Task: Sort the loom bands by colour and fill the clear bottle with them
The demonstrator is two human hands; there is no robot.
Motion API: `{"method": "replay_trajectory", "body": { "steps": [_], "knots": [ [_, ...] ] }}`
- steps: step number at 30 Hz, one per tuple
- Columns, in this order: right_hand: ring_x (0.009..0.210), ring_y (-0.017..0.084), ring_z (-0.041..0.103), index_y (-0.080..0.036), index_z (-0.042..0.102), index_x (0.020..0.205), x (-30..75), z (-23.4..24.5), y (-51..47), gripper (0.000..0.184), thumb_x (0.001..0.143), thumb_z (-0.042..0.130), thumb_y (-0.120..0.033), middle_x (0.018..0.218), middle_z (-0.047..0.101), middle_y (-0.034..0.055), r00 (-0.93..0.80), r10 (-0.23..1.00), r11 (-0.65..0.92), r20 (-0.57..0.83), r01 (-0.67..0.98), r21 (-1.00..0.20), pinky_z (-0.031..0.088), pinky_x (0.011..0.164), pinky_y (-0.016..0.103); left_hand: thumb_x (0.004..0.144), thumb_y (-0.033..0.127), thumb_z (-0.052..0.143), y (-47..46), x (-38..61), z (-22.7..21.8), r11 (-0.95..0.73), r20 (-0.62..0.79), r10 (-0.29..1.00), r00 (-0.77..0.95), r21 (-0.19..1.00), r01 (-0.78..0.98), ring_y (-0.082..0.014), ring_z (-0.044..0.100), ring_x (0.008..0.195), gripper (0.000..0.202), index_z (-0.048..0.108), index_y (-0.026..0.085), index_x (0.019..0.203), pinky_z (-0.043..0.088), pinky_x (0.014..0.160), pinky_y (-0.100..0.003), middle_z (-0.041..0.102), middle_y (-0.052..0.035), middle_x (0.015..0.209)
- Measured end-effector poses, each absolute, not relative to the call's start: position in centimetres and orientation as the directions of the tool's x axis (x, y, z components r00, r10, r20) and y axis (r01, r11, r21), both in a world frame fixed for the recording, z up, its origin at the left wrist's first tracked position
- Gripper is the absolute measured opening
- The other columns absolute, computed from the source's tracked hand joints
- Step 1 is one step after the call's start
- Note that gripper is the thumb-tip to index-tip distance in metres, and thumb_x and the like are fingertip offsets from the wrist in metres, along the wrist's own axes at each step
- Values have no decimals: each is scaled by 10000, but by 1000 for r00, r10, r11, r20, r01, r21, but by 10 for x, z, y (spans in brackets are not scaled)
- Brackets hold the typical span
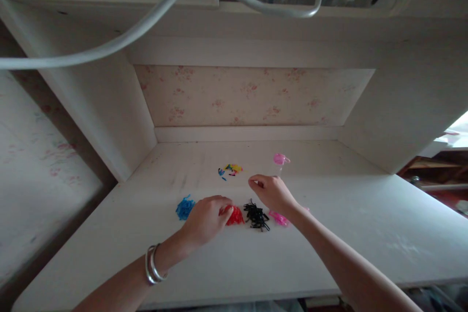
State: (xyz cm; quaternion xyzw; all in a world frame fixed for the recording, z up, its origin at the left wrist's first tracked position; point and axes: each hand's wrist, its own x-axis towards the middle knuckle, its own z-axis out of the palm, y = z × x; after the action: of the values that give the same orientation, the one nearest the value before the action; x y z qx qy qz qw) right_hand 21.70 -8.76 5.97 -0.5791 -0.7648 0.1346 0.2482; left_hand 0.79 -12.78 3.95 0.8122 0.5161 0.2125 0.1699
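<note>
Picking at the red pile point(236, 216), apparently
It lies at the left hand's point(208, 214) fingers, whether clamped I cannot tell; the right hand's point(272, 191) look pinched together, just beyond the black pile point(257, 216). Lifting strands would call for a fine pinch.

My bare forearms point(331, 251), silver at one wrist point(171, 252)
Two smooth, shiny bangles point(155, 267) circle my left arm just behind the left hand point(207, 215); my right hand point(271, 191) and wrist are bare
</note>
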Motion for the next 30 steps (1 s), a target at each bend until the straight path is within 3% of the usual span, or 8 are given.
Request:
{"method": "replay_trajectory", "body": {
  "steps": [3, 6, 11, 20, 30],
  "knots": [
    [793, 205, 632, -270, 704, 945, 204, 46, -46, 321, 860, 401, -330, 884, 698, 63, -193, 978, 206, 81, 950, -234, 429, 673, 268, 852, 349, 466, -131, -12, 36, -332, 220, 943, 249, 605, 724, -135, 621, 733, 240, 672, 236, 904, 448, 708, -221, 699, -10, 881],
    [860, 245, 638, -281, 679, 1029, 191, 29, -20, 326, 851, 413, -343, 988, 680, 93, -158, 987, 157, 2, 978, -137, 450, 699, 312, 852, 374, 461, -132, -36, 29, -224, 208, 972, 109, 689, 689, -132, 626, 697, 256, 663, 227, 907, 458, 663, -213, 702, -7, 828],
    [922, 264, 630, -254, 665, 1068, 175, 9, 6, 389, 881, 370, -428, 1015, 670, 119, -123, 991, 115, -46, 983, -140, 466, 732, 342, 853, 399, 448, -133, -57, 23, -145, 172, 985, 25, 735, 662, -139, 621, 650, 283, 657, 212, 894, 460, 613, -215, 695, -13, 752],
    [936, 248, 629, -235, 671, 1069, 165, 4, 18, 397, 899, 360, -414, 1022, 680, 118, -148, 987, 140, -58, 982, -124, 456, 759, 318, 851, 324, 465, -135, -53, 21, -239, 235, 967, 101, 691, 683, -129, 630, 703, 223, 663, 227, 892, 468, 682, -214, 705, -11, 855],
    [922, 204, 636, -370, 619, 1144, 175, 4, 23, 372, 895, 371, -489, 1072, 680, 14, -235, 971, 225, -49, 962, -154, 455, 734, 274, 848, 341, 457, -132, -49, 19, -177, 126, 984, 125, 738, 651, -150, 639, 771, 257, 671, 220, 922, 480, 714, -232, 708, -26, 897]
  ]
}}
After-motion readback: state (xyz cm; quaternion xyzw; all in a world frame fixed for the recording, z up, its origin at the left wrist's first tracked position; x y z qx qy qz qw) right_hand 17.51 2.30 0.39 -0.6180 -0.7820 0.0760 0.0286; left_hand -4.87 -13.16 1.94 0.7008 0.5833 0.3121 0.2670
